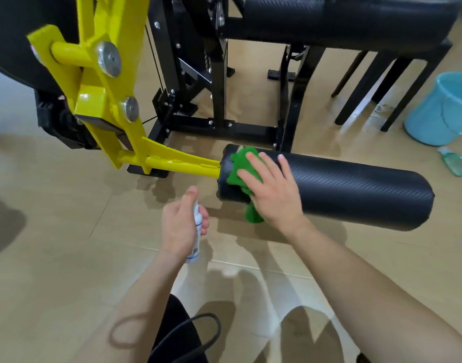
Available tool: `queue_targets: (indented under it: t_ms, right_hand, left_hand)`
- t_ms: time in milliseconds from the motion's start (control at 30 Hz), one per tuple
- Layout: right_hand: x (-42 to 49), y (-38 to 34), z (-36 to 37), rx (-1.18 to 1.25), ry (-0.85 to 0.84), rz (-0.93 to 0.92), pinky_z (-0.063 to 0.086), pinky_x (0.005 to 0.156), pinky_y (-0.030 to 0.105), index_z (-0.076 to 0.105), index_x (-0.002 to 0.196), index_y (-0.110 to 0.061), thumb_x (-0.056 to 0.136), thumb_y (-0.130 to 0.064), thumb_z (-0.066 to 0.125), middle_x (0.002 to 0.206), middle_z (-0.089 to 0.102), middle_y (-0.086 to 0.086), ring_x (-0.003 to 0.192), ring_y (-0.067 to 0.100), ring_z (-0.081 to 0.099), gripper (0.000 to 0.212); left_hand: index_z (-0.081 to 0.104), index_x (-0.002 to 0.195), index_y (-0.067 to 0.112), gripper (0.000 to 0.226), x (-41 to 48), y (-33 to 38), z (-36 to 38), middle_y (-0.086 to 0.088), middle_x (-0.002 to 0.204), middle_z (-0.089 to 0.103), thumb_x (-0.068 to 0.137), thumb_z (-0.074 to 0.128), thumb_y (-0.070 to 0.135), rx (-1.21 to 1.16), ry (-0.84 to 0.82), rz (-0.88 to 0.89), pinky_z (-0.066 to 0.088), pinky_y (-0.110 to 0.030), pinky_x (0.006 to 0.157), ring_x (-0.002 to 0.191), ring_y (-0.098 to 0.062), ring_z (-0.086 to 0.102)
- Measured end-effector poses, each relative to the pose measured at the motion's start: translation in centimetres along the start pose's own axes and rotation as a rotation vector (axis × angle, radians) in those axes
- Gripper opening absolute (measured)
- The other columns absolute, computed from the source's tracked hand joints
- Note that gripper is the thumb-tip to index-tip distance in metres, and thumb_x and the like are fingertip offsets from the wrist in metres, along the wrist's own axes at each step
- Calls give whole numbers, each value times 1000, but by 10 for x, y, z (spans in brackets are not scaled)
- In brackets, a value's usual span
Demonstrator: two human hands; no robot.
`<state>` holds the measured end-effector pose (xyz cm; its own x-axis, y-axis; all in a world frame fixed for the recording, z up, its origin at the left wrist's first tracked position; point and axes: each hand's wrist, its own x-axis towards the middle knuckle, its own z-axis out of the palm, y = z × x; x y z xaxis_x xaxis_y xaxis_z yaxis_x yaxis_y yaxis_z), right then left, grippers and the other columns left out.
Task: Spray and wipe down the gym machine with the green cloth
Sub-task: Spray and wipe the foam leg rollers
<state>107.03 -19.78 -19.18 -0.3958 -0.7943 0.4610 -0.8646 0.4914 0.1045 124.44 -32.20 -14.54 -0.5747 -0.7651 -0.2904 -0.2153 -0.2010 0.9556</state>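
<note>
Low on the gym machine, at the near end of the black foam roller pad (342, 195), the right hand (273, 191) lies flat with fingers spread, pressing the green cloth (241, 167) against the pad's curved surface; its grip is open-palmed, pinning the cloth by pressure, not by closing around it. Part of the cloth bunches above the fingers and a tail hangs below the pad's underside. The left hand (181, 226) has its grip wrapped closed around a small white spray bottle (196, 231), thumb raised over the top, held just beside the pad's end and clear of it. A yellow lever arm (172, 162) runs into the pad's end cap, and the black frame (222, 85) stands behind on the tiled floor (67, 218). Off to the right sit a blue bucket (442, 108) and another clear bottle (456, 162). The cloth looks soft, light and limp, so it would likely slip or fold unless kept under a broad palm; gathering it in the middle should give the firmest hold. The pad's textured vinyl skin seems firm yet slightly yielding, and may roll on its bar under sideways pressure. The bottle appears light and smooth, best held around its waist.
</note>
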Motion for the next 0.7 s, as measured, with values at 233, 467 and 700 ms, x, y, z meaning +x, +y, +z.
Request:
queue_targets:
  t_ms: [233,467,700]
  right_hand:
    - [14,-30,7,132,67,245,33,116,57,66,115,-2,84,-5,67,135,57,27,131,46,48,32]
    - [33,-49,13,113,-15,-21,29,118,56,64,122,-13,92,-13,53,142,54,21,134,43,47,32]
    - [-30,18,-9,41,108,-88,23,124,40,69,107,1,80,7,65,124,63,30,130,39,44,27]
  left_hand:
    - [57,62,-2,61,-4,-3,11,-13,49,49,109,47,35,-43,13,-11,39,-22,43,40,-19,44]
    - [58,62,-1,60,1,-2,21,-16,53,53,109,47,35,-22,-19,53,43,-22,44,43,-17,48]
    - [60,62,4,61,8,-5,60,-10,51,56,109,49,40,-7,-120,55,47,-24,49,46,-18,51]
